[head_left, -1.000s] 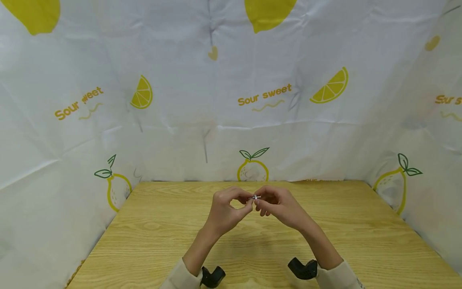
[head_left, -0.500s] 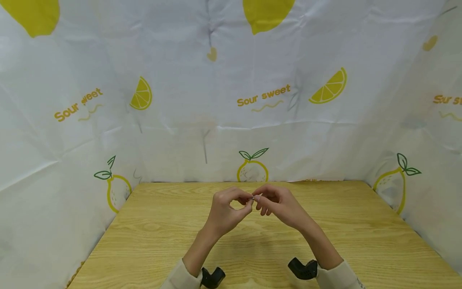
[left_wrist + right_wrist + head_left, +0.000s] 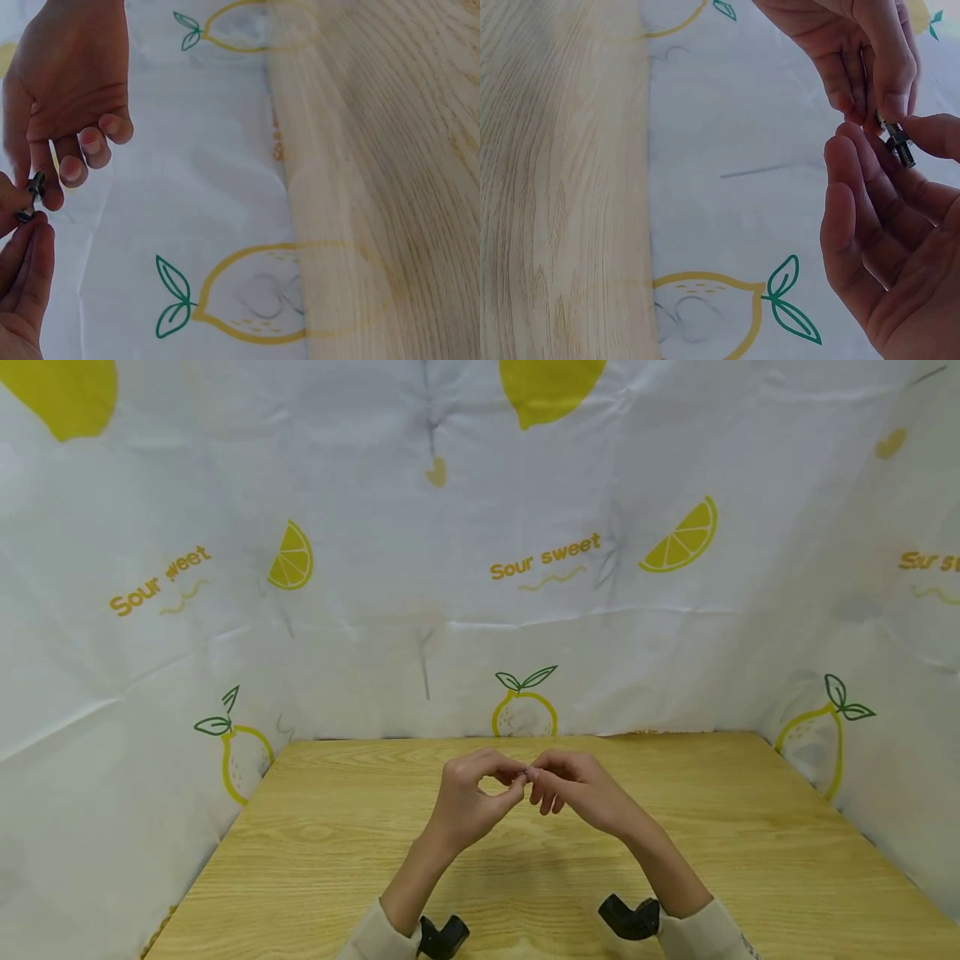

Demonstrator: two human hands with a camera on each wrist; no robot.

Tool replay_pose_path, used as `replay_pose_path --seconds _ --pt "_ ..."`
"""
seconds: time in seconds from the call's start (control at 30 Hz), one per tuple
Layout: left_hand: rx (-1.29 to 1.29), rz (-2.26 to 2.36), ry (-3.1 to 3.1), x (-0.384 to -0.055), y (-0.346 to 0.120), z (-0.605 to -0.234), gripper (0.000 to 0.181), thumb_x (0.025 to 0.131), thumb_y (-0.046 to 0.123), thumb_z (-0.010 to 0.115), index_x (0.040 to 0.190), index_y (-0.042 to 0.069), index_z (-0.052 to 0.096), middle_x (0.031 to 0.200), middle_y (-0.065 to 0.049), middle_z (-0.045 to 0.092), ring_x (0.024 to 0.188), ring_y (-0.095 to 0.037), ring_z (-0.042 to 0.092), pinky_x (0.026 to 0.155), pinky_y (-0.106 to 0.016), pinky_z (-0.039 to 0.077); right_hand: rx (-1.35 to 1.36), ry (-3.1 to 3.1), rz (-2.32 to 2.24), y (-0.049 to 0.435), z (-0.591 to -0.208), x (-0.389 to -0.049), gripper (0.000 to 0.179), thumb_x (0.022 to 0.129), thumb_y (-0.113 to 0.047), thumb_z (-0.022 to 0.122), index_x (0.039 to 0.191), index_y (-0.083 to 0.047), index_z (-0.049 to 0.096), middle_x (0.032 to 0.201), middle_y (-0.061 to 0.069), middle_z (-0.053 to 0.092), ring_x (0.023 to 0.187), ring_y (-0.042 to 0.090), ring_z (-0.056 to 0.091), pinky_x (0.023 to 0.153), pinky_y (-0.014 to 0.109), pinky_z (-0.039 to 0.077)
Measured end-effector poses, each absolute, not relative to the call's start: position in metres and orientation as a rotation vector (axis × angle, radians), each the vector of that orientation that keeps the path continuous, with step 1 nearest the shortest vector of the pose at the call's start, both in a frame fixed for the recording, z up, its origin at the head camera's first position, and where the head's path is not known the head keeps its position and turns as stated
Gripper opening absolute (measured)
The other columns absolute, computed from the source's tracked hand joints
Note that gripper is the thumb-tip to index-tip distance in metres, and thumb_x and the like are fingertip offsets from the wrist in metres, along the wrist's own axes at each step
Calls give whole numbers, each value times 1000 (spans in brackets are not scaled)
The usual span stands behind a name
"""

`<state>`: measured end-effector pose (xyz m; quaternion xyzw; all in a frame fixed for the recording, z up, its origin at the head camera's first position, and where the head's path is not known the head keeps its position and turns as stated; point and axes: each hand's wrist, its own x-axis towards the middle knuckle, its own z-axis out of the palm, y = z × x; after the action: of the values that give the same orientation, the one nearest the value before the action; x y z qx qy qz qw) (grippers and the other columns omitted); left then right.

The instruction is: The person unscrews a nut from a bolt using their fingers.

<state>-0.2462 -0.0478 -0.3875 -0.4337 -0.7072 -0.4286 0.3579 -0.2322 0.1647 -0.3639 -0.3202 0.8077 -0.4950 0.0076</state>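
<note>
Between my two hands, above the table, is a small metal bolt (image 3: 907, 156) with a nut (image 3: 897, 140) on its thread. My left hand (image 3: 476, 797) pinches the bolt's head end between thumb and index finger; those fingertips hide most of the head. From the other side, the thumb and index finger of my right hand (image 3: 581, 785) pinch at the nut, with the threaded tip sticking out beside them in the right wrist view. The other fingers of the right hand are loosely bent. In the left wrist view the metal piece (image 3: 35, 184) shows dark between the fingertips.
A wood-grain table (image 3: 337, 860) lies under both hands. White cloth (image 3: 375, 677) printed with lemons hangs behind it and along both sides. Black wrist-worn devices (image 3: 630, 918) sit by the light sleeves (image 3: 708, 935).
The right hand's thumb and index finger have come in over the nut and bolt, which showed plainly between the hands one second ago. The left hand holds its place.
</note>
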Motion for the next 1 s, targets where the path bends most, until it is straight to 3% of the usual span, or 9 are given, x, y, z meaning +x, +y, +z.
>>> replay_pose_path --seconds 0.23,0.53,0.8,1.0 --pt "-1110 -1125 -1864 -245 -47 -387 7 90 3 77 93 9 80 84 -5 77 73 -10 72 70 -14 58 -1016 2497 -1590 165 -364 -232 21 108 -17 52 107 -7 71 88 21 71 67 13 66 64 37 61" --pt "-1091 -1140 -1897 -243 -48 -387 7 90 3 76 94 8 80 86 -7 78 75 -12 73 72 -14 59 -1021 2509 -1614 164 -365 -231 15 105 -12 58 113 -4 68 87 15 71 67 19 68 64 33 62" --pt "-1088 -1149 -1899 -243 -49 -387 7 89 2 76 94 7 80 86 -6 78 74 -12 73 71 -14 59 -1041 2548 -1627 163 -365 -231 14 102 -10 64 114 -5 68 84 7 71 66 11 68 64 33 62" --pt "-1077 -1165 -1906 -244 -48 -388 7 89 2 77 93 7 80 85 -6 77 74 -12 73 71 -14 59 -1046 2578 -1648 164 -366 -230 15 100 -8 66 114 -5 69 85 12 72 66 10 68 63 33 62"
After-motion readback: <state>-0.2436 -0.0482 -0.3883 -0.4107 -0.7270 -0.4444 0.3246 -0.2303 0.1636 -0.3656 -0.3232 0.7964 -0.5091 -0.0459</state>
